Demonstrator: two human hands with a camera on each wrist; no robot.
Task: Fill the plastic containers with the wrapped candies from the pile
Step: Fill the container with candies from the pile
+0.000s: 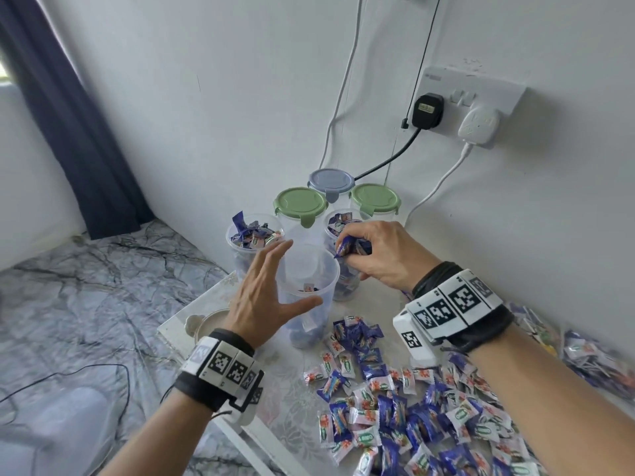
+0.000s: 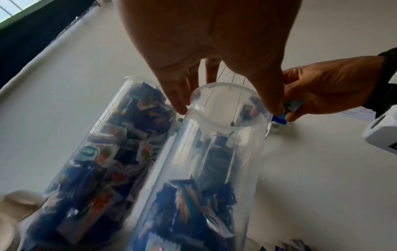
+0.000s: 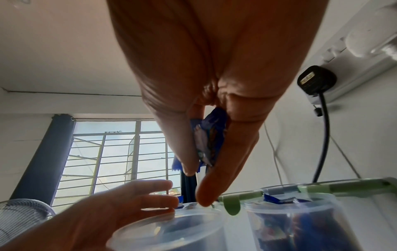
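A clear plastic container [image 1: 305,297] [image 2: 214,152] [image 3: 171,229] stands open at the table's middle, with a few wrapped candies at its bottom. My left hand [image 1: 299,274] [image 2: 227,108] [image 3: 150,195] is spread open around its top, thumb in front, fingertips at the rim. My right hand [image 1: 350,249] [image 2: 287,112] [image 3: 199,178] grips blue wrapped candies [image 1: 352,245] [image 3: 210,135] just above and right of that rim. The candy pile [image 1: 412,407] lies on the table in front of me. Two open containers, left [image 1: 254,238] [image 2: 103,152] and right [image 1: 343,221] [image 3: 300,220], are full.
Three lidded containers stand against the wall: two green [image 1: 300,204] [image 1: 374,199] and one grey-blue [image 1: 331,180]. A wall socket [image 1: 470,97] with plugs and hanging cables is behind them. A bag of candies [image 1: 601,355] lies at the right. The table's edge [image 1: 178,338] drops off at the left.
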